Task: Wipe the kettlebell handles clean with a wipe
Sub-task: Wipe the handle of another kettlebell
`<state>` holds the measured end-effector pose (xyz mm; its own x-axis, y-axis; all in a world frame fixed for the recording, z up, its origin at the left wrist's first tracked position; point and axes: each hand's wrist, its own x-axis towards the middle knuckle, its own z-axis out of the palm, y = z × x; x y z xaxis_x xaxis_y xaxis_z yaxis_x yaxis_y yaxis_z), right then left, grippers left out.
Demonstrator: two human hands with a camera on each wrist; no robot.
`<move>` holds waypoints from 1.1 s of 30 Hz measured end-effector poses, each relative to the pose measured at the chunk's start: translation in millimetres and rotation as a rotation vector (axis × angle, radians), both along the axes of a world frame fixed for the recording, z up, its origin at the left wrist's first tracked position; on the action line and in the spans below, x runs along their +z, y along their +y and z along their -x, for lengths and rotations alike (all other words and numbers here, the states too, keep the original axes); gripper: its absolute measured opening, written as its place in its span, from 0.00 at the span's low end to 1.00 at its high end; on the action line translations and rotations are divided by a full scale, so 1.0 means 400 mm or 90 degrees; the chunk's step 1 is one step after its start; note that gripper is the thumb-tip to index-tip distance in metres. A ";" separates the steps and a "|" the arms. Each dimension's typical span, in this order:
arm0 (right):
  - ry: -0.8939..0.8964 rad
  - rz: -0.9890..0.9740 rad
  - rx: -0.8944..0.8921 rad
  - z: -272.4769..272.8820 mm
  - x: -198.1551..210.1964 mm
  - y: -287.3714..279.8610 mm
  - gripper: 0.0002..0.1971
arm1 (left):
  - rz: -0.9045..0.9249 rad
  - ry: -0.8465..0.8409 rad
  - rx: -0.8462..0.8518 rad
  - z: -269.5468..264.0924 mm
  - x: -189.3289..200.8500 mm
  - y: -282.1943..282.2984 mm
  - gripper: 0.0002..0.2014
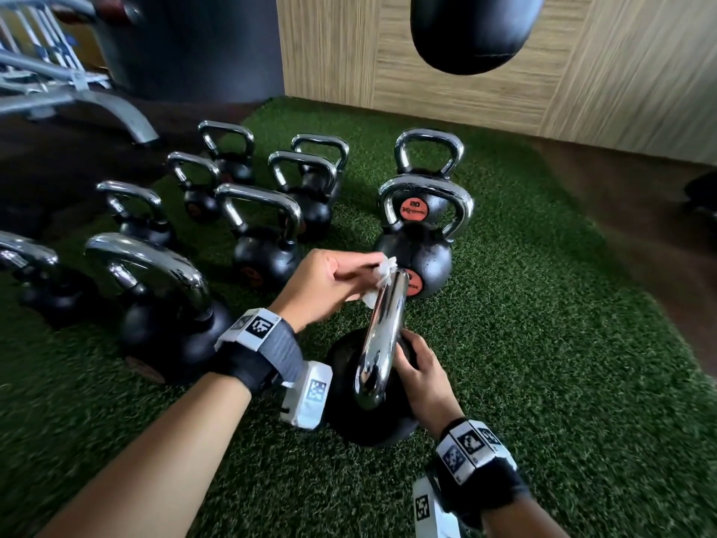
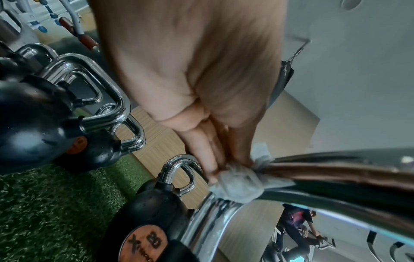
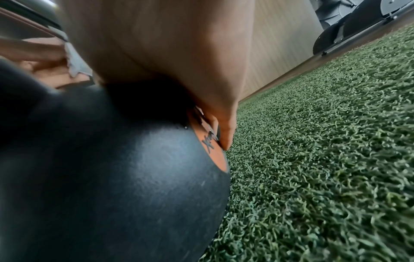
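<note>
Chrome handle pinched through crumpled white wipe by left hand; right hand flat (fingers relaxed) on matte kettlebell.

A black punching bag hangs above the green turf, before the wood-panelled wall.

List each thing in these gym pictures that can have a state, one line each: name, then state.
Left hand: pinches the wipe against the handle.
Wipe: crumpled, pressed on the handle's far end.
Near kettlebell: standing on the turf, steadied.
Its chrome handle: shiny, being wiped.
Right hand: rests on the kettlebell's black body.
Other kettlebells: upright on the turf, untouched.
Punching bag: hanging above the turf.
</note>
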<state>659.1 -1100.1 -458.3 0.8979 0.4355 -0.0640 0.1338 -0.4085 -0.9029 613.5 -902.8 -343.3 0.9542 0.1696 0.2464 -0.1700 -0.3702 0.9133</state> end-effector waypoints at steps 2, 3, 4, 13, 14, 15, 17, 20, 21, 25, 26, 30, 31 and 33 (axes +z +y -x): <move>0.005 -0.004 0.003 0.001 0.001 -0.001 0.45 | 0.013 0.023 0.018 0.001 0.016 -0.007 0.27; 0.005 -0.008 0.005 0.001 0.001 -0.001 0.45 | 0.033 0.026 0.018 0.005 0.021 -0.008 0.24; 0.002 -0.009 0.005 0.001 0.001 -0.002 0.46 | 0.056 0.031 0.014 0.012 0.023 -0.007 0.21; 0.003 -0.006 0.007 0.001 0.002 -0.001 0.46 | 0.082 0.039 0.041 0.119 0.026 -0.036 0.17; 0.004 -0.003 0.009 0.002 0.003 -0.001 0.46 | 0.103 0.043 0.048 0.124 0.025 -0.045 0.17; 0.003 -0.001 0.010 0.003 0.004 -0.002 0.46 | 0.136 0.059 0.050 0.132 0.023 -0.048 0.17; 0.002 -0.002 0.010 0.005 0.007 -0.003 0.45 | 0.181 0.110 0.011 0.162 0.019 -0.040 0.14; 0.009 -0.006 0.006 0.007 0.008 -0.003 0.43 | 0.143 0.123 -0.065 0.214 0.007 -0.028 0.14; 0.011 -0.005 0.006 0.007 0.007 -0.002 0.43 | 0.126 0.104 -0.066 0.225 0.002 -0.030 0.14; 0.015 -0.012 0.006 0.007 0.007 -0.003 0.42 | 0.150 0.086 -0.049 0.247 -0.036 -0.042 0.11; 0.015 -0.015 0.004 0.007 0.008 -0.003 0.42 | 0.146 0.090 -0.057 0.252 -0.046 -0.042 0.12; 0.019 -0.023 -0.008 0.007 0.008 -0.002 0.43 | 0.069 0.085 -0.075 0.268 -0.069 -0.034 0.13; 0.020 -0.022 -0.009 0.008 0.008 -0.002 0.43 | 0.065 0.091 -0.078 0.269 -0.072 -0.036 0.13; 0.017 -0.015 -0.010 0.010 0.009 -0.003 0.43 | 0.051 0.103 -0.078 0.275 -0.081 -0.045 0.13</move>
